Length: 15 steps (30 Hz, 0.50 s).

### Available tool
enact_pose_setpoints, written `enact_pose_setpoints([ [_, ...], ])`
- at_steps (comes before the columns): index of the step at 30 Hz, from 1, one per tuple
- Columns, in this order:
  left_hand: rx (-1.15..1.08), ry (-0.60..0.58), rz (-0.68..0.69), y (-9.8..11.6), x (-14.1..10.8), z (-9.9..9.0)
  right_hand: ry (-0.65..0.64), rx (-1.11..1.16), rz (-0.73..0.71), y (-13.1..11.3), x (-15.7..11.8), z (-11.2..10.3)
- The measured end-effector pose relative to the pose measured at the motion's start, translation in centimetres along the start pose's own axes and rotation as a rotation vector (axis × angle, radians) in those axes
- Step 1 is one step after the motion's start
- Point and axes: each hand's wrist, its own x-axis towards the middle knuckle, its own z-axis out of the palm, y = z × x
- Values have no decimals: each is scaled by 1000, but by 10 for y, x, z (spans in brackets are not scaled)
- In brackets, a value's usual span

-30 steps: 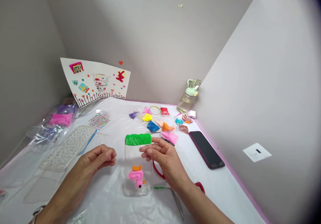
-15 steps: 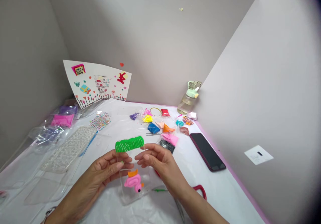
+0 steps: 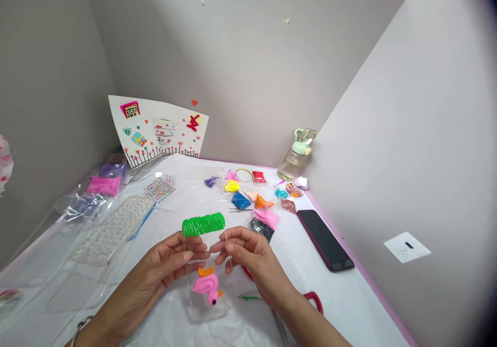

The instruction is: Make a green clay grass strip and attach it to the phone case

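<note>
A clear phone case (image 3: 209,313) is held between both hands above the white table. Green clay (image 3: 204,223) in ridged strokes covers its far end. On its lower part sits a pink clay bird (image 3: 206,287) with an orange piece above it, an orange beak and a black eye. My left hand (image 3: 171,261) grips the left edge, thumb on top and fingers partly behind the case. My right hand (image 3: 248,254) pinches the right edge. Red-handled scissors (image 3: 313,301) lie partly under my right forearm, beside a green-smeared tool (image 3: 249,296).
Clay packets (image 3: 240,200) lie beyond the hands. A phone (image 3: 325,241) and a bottle (image 3: 295,159) stand to the right. Left are a patterned clear sheet (image 3: 112,228), gems (image 3: 160,187) and plastic bags (image 3: 104,185). A decorated paper (image 3: 163,132) leans on the wall.
The view has shifted slightly, so the scene sits a little further right and lower. A patterned cloth edge now shows at the far left. Both hands keep their hold on the case.
</note>
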Motion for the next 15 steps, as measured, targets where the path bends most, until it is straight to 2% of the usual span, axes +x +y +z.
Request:
enact_pose_setpoints([
  [4,-137,105,67,6,-1,-8,44,-7,-11,-5,1,-5],
  [6,-185,171,81,10,-2,-14,-8,-36,41,-10,1,-10],
  [7,-189,168,67,12,-2,-16,-66,-61,87,-13,-1,-12],
  [9,-144,74,6,15,-2,-18,-228,-128,202,-20,-5,-16],
  [12,47,-168,-99,16,-5,-10,-462,-275,341,-32,-11,-17],
  [15,250,-317,-192,13,-8,2,-580,-516,336,-45,-11,-11],
])
